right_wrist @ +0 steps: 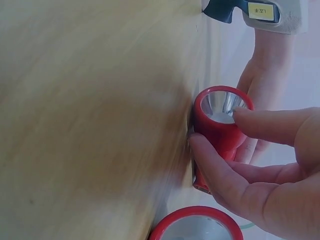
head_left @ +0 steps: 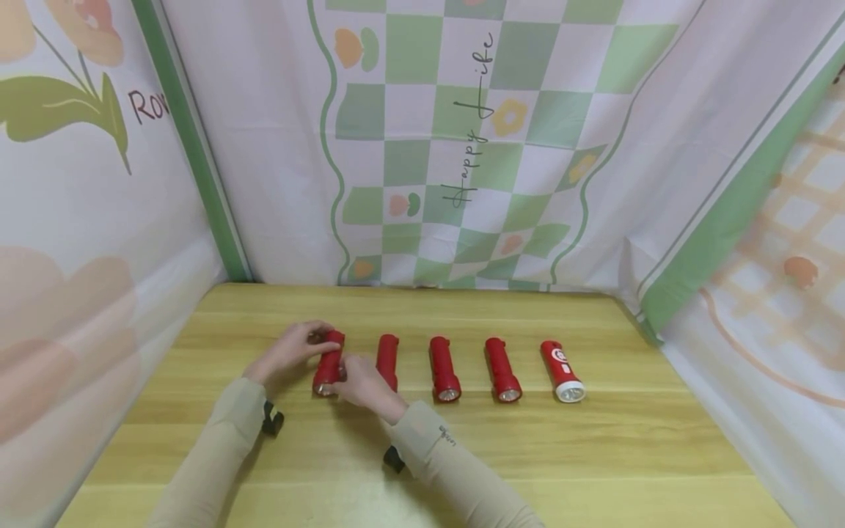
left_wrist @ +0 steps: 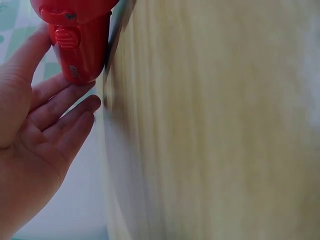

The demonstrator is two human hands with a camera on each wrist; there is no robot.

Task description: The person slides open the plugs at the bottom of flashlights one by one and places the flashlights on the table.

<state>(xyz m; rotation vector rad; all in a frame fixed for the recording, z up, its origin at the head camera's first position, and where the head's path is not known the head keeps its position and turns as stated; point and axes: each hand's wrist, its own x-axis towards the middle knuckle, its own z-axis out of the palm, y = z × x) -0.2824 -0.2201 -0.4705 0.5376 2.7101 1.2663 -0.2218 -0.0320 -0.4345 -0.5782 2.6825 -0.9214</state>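
While the left hand (head_left: 293, 350) is gripping the tail end of the leftmost red flashlight (head_left: 328, 364), below and left of the frame's centre, the right hand (head_left: 363, 383) is pinching its lens end. Three more red flashlights (head_left: 444, 367) and a red-and-white flashlight (head_left: 560, 370) (lens toward the lower edge) are lying rightward across the wooden table (head_left: 614, 455).

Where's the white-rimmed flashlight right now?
In the head view, the white-rimmed flashlight lies on the table, rightmost of five, with an all-red flashlight next to it on its left.
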